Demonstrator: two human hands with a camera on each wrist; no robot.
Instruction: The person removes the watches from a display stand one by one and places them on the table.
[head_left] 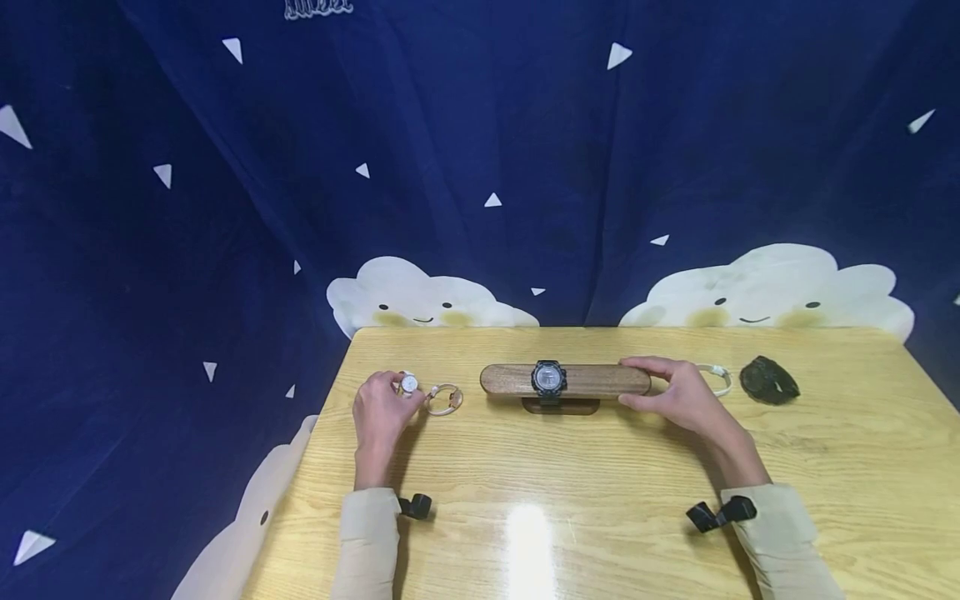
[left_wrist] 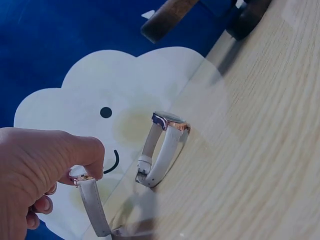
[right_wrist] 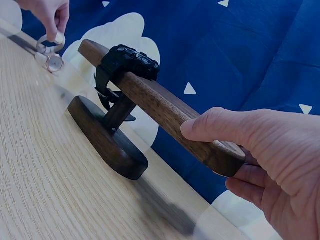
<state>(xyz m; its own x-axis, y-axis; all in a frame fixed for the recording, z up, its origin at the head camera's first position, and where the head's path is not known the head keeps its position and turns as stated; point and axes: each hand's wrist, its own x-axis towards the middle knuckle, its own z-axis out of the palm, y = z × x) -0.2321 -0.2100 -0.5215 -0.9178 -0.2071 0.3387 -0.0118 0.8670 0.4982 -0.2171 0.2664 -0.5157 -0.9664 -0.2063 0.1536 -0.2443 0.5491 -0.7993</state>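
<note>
Between thumb and fingers my left hand [head_left: 381,410] pinches a white-strapped wristwatch [head_left: 408,383] by its case; in the left wrist view its strap [left_wrist: 93,207] hangs down toward the table. Just right of it another white-strapped watch [head_left: 445,400] with a rose-gold case rests on the table. My right hand [head_left: 678,392] grips the right end of a dark wooden watch stand [head_left: 592,379], thumb on the near side, fingers on the far side. A black digital watch [head_left: 549,379] is strapped round the stand's bar near its middle. Under the bar sits the stand's oval base [right_wrist: 107,142].
Beyond my right hand lies a white-strapped watch [head_left: 718,379], partly hidden by the hand. Farther right is a black watch or band [head_left: 768,381]. The wooden table [head_left: 592,492] ends at a dark blue curtain [head_left: 450,125] with white clouds.
</note>
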